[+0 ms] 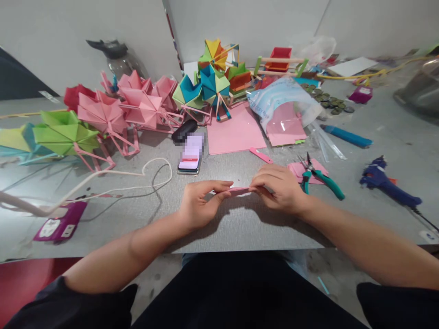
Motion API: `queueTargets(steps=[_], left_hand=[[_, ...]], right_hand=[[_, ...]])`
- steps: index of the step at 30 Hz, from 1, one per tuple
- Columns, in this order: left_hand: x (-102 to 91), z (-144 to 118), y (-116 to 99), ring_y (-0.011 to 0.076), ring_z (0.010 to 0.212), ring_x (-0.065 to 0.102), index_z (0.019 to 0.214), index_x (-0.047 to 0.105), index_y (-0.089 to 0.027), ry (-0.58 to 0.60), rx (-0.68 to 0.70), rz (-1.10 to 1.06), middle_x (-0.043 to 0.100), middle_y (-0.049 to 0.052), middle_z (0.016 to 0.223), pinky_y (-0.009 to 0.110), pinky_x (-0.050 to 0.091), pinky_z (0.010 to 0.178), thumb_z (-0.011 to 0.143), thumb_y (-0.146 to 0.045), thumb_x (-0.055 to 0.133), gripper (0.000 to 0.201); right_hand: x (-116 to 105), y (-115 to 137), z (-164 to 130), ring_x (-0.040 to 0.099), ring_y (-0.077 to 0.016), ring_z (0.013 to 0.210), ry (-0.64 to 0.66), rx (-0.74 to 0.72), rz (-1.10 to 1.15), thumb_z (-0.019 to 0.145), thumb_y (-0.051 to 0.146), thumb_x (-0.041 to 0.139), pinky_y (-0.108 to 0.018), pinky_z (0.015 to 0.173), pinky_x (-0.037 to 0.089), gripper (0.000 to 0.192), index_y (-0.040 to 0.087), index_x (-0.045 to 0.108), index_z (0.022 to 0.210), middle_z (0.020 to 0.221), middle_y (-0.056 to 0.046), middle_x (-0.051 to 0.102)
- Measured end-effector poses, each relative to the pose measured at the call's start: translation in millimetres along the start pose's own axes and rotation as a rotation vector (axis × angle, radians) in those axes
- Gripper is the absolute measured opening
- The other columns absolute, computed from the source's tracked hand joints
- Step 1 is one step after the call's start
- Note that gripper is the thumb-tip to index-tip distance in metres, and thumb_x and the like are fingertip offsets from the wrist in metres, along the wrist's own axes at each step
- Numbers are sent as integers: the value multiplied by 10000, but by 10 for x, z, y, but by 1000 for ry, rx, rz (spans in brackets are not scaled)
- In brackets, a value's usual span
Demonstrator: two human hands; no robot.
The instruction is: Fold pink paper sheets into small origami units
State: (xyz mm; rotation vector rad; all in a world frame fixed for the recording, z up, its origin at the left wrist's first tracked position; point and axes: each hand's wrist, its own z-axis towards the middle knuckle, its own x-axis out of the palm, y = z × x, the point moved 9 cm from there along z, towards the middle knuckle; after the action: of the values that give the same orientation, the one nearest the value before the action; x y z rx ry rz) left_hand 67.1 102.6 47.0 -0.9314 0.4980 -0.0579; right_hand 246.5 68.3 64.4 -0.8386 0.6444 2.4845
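A small strip of pink paper (239, 191) is stretched between my two hands, just above the front of the grey table. My left hand (202, 203) pinches its left end between thumb and fingers. At the other end, my right hand (279, 188) has the paper in its fingertips, the fingers bent together. Beyond my right hand lies a pink cutter (260, 155). Pliers with teal handles (322, 178) rest on small pink paper pieces (295, 170), close to my right wrist. A phone (190, 155) with a lit screen lies past my left hand.
Folded paper models in pink (109, 112), green (68, 132) and mixed colours (214, 87) stand along the back. Pink sheets (233, 132) lie mid-table beside a plastic bag (284, 103). A blue glue gun (387, 183) is at right; a white cable (116, 171) loops at left.
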Motion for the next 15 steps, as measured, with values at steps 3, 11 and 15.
queueTargets(steps=[3,11,15], left_hand=[[-12,-3,-34,241,956,873,923,828,-177,5,68,15,883,98,1043,333,704,881,976,-158,771,80],[16,-11,-101,219,908,867,923,816,-187,28,126,65,884,78,1001,325,692,848,976,-124,751,105],[32,7,-77,232,959,860,997,823,-182,32,71,35,880,99,1066,344,692,891,953,-204,802,53]], right_hand=[[-12,33,10,625,-176,672,-2,-32,6,1000,104,633,-336,657,462,156,242,655,929,756,-6,732],[100,164,16,632,-198,713,56,-47,4,1009,140,626,-357,688,497,116,233,667,954,810,-35,749],[80,173,10,613,-188,691,16,-28,26,1009,117,632,-341,667,490,121,223,655,955,784,-30,728]])
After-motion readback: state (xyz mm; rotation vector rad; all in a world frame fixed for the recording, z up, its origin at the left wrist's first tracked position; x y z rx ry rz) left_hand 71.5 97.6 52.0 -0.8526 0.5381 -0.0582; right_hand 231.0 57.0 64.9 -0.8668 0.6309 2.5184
